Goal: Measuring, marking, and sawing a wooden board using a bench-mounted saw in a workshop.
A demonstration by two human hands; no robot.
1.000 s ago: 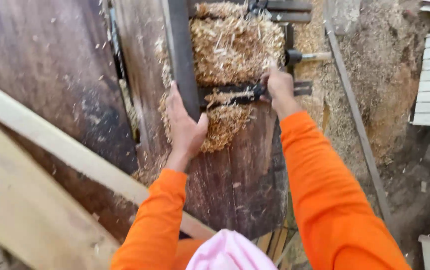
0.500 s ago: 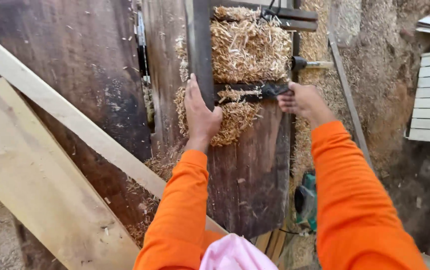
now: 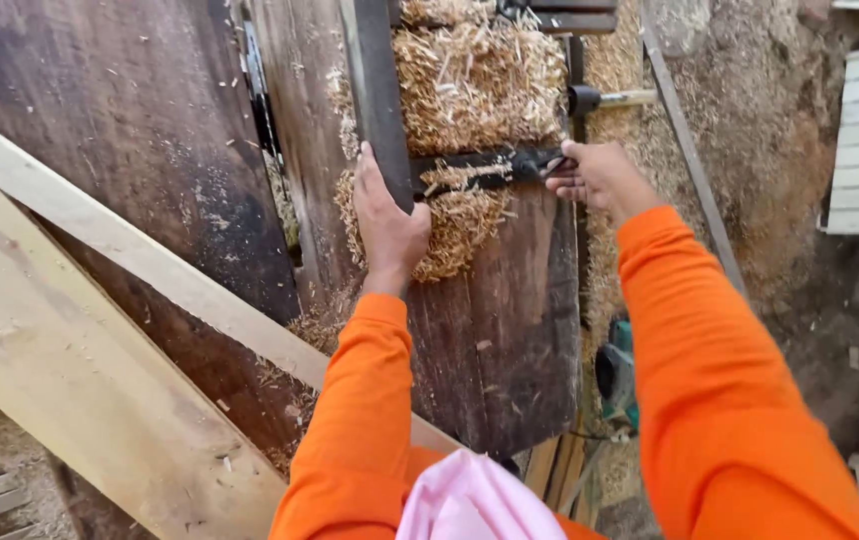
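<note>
My left hand (image 3: pixel 387 222) is raised in front of me, arm extended upward in an orange sleeve. The palm lies flat against the dark upright post (image 3: pixel 378 95), fingers straight and pointing up along it, the thumb spread to the right over the loose straw (image 3: pixel 460 225). This hand is not clenched on anything; it presses open against the post and the straw beside it.

My right hand (image 3: pixel 602 178) is extended at about the same height, further right, wrist slightly bent inward. Its fingers curl toward the end of the dark metal clamp bar (image 3: pixel 480 170), which runs level from the post to the hand. The fingertips touch the clamp's end fitting; whether they fully grip it I cannot tell.

The straw block (image 3: pixel 480 85) sits packed above the bar, between the post and a second dark upright (image 3: pixel 576 70) to the right. Below the bar is a dark weathered board (image 3: pixel 495 330). A pale timber plank (image 3: pixel 80 350) leans diagonally at left. A green power tool (image 3: pixel 618 372) rests low, beside my right forearm. Pink cloth (image 3: pixel 475 500) shows at the bottom edge.
</note>
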